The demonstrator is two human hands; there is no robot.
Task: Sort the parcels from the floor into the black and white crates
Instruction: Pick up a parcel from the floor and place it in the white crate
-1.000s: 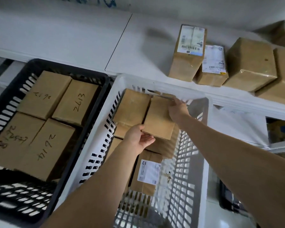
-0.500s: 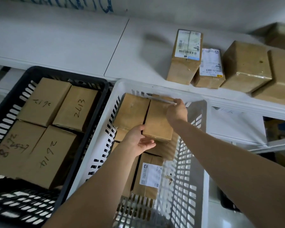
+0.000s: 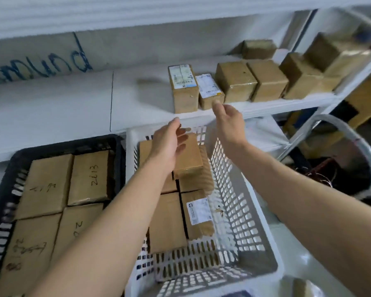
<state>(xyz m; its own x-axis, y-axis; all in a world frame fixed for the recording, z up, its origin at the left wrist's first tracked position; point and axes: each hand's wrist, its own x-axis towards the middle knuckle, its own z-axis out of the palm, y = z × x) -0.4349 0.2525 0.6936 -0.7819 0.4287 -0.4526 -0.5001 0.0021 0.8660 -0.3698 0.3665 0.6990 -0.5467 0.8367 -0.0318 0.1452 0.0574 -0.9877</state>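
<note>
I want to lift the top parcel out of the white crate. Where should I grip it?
Probably take the top parcel by its near and far ends, from above. It lies flat with its broad face up, a neighbouring parcel lies on its left, and the white crate wall crowds the right.

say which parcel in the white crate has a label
The near-right parcel: the only one with a white sticker; the rest show plain brown.

Your left crate (image 3: 69, 145) sits just beside the right crate (image 3: 240, 211), with parcels (image 3: 47, 185) in both. Behind them, a shelf (image 3: 51, 108) carries a row of boxes (image 3: 236, 82) toward your right
</note>
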